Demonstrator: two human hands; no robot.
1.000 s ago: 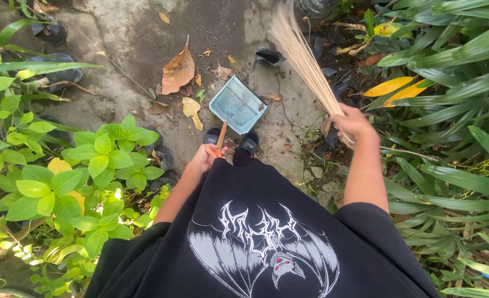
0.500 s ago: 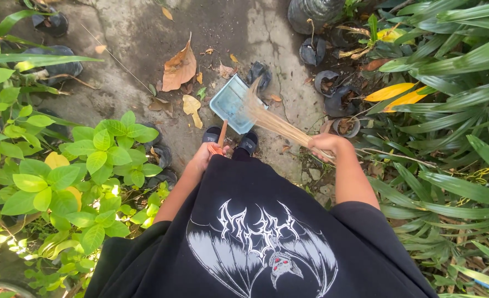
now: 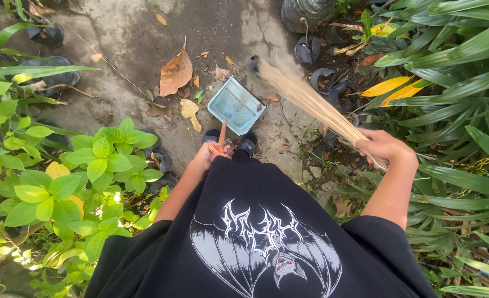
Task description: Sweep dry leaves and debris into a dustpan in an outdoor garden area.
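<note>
Fingers: right hand (image 3: 385, 148) clenched on straw hand-broom (image 3: 310, 102); left hand (image 3: 207, 157) gripping, seemingly, the orange handle of pale-blue dustpan (image 3: 236, 105), pan empty; dry brown leaves (image 3: 175, 73) beyond, unswept.

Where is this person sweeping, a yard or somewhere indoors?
Most likely an outdoor garden path or yard. Rough, stained concrete ground is strewn with dry fallen leaves, leafy green plants crowd both sides, and dark plastic nursery bags sit along the edge.

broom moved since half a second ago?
Yes. The stick broom has swung off the dustpan: its tips, then at the pan's near edge, now lie up and right of it, by the black pots.
</note>
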